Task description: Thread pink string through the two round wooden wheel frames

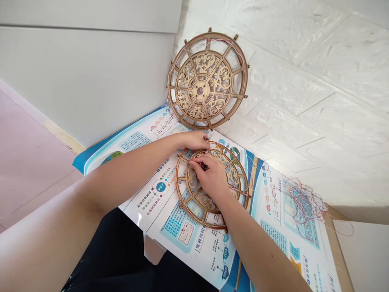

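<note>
The left hand (196, 140) grasps a round, gold-coloured openwork frame (205, 200) by its rim while the right hand (212, 174) pinches over it, on what I cannot tell

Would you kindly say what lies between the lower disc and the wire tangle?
The head view shows a tan strip beside the disc, then printed sheet.

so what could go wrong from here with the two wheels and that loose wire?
1. The tangled wire lies loose on the printed surface; it could knot or snag if pulled.
2. The upper wheel leans by the pale wall, no fastening in view; a bump might tip it.
3. Left hand and right hand are at the lower wheel; hard pressure might crack its thin scrollwork.
</note>
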Demonstrator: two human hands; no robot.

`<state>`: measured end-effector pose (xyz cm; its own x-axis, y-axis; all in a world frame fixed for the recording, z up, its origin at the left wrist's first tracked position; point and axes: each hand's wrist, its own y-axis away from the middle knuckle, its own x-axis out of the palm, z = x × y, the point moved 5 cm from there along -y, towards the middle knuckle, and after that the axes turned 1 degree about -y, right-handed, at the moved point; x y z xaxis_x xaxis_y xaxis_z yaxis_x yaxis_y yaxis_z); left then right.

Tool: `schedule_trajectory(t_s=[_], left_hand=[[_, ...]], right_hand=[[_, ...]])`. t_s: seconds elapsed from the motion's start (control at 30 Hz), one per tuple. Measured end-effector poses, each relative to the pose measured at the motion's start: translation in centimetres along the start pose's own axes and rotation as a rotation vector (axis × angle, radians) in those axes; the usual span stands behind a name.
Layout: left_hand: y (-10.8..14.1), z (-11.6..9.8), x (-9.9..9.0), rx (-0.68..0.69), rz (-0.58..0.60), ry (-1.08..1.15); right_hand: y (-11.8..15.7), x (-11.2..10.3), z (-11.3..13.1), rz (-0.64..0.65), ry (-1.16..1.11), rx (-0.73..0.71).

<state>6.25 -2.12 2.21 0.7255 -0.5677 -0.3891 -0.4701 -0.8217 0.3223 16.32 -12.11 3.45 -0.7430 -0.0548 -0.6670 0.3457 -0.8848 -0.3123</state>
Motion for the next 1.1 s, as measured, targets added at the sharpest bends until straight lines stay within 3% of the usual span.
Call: schedule_trajectory(t_s=[0.33, 0.63, 1.1], left_hand=[[-0.7, 0.5, 0.7, -0.011, 0.055, 0.127], [-0.5, -0.2, 0.9, -0.057, 0.059, 0.111], [-0.5, -0.3, 1.0, -0.069, 0.056, 0.179]], right_hand=[[0.3, 0.2, 0.7, 0.017, 0.068, -0.16], [0.1, 0.2, -0.1, 0.034, 0.019, -0.093], [0.3, 0.3, -0.2, 0.018, 0.063, -0.142]])
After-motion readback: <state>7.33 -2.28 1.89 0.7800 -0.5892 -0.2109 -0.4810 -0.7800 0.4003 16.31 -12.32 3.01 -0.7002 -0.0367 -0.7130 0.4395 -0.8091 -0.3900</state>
